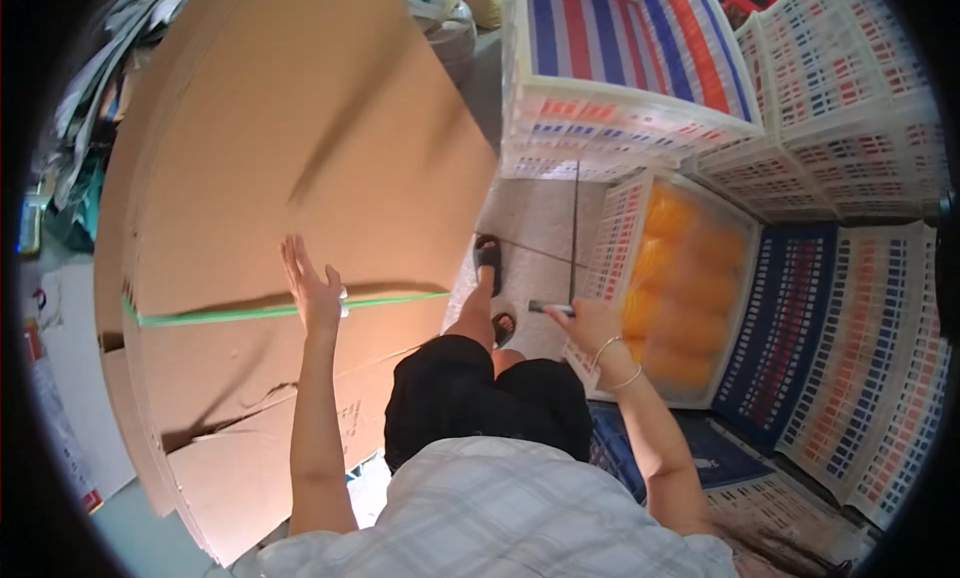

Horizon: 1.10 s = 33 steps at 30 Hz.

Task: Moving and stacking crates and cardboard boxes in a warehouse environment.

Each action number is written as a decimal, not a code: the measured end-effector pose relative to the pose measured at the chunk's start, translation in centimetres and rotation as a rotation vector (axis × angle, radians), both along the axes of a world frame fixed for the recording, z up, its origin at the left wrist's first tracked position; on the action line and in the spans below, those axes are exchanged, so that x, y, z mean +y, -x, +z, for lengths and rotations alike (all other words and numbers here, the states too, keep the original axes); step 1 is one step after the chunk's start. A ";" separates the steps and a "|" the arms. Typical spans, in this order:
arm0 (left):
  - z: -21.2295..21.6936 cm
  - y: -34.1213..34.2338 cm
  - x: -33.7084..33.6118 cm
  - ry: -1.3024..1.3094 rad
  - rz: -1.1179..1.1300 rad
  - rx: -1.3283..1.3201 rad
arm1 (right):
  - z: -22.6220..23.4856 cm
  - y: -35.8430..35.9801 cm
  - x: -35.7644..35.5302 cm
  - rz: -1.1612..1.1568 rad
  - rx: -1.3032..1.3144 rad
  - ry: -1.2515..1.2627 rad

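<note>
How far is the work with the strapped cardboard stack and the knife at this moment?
Done: nothing visibly. The green strap is whole around the cardboard stack.
In hand: the left hand lies flat on the stack at the strap; the right hand grips a small dark tool, maybe a knife, away from the stack.
Left: the strap is uncut and the sheets remain bundled.

Illumination is moderate and warm, falling from above. The cardboard sheets point(300, 158) show soft diagonal shadows and a dark band under the green strap point(240, 313). The orange contents of the crate point(680, 278) appear smeared and overexposed. Fisheye distortion bends straight edges near the rim; a black vignette encloses the frame. Fine detail is soft throughout.
</note>
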<state>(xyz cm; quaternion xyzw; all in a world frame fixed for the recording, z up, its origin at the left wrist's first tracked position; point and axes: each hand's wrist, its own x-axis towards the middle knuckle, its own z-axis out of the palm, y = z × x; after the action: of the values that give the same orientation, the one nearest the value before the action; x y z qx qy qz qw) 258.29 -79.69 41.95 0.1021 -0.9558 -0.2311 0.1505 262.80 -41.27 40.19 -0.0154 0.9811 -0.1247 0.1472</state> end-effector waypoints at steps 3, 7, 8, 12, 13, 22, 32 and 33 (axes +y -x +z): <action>3.4 -2.6 -2.1 0.355 0.084 0.006 | -1.4 1.0 -0.3 0.024 0.028 -0.018; 8.1 -7.3 -6.0 0.601 0.252 0.162 | 0.4 1.7 -1.3 0.026 0.025 -0.048; 9.0 -8.3 -7.0 0.660 0.339 0.208 | 0.0 1.3 -1.0 0.044 0.039 -0.040; 13.3 -12.1 -11.1 0.764 0.552 0.192 | -0.3 0.8 -1.2 0.108 0.089 -0.021; 12.8 -12.0 -10.7 0.736 0.598 0.066 | 0.3 2.2 -0.1 0.133 0.096 -0.050; 17.4 -9.7 -13.0 0.572 0.622 0.191 | 1.9 8.1 -0.9 -0.073 0.356 -0.001; 20.0 -7.6 -16.5 0.376 0.497 -0.178 | 3.8 19.1 1.5 0.792 0.118 -0.505; 20.2 -8.4 -16.5 0.416 0.490 -0.148 | 3.8 18.7 -0.2 0.858 0.034 -0.574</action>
<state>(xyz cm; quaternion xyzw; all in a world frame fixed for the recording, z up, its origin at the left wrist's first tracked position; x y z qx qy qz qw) 266.71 -96.15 62.13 0.3125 -0.9379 0.0202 0.1495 244.13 -41.43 43.96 -0.3776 0.8834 0.2213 0.1673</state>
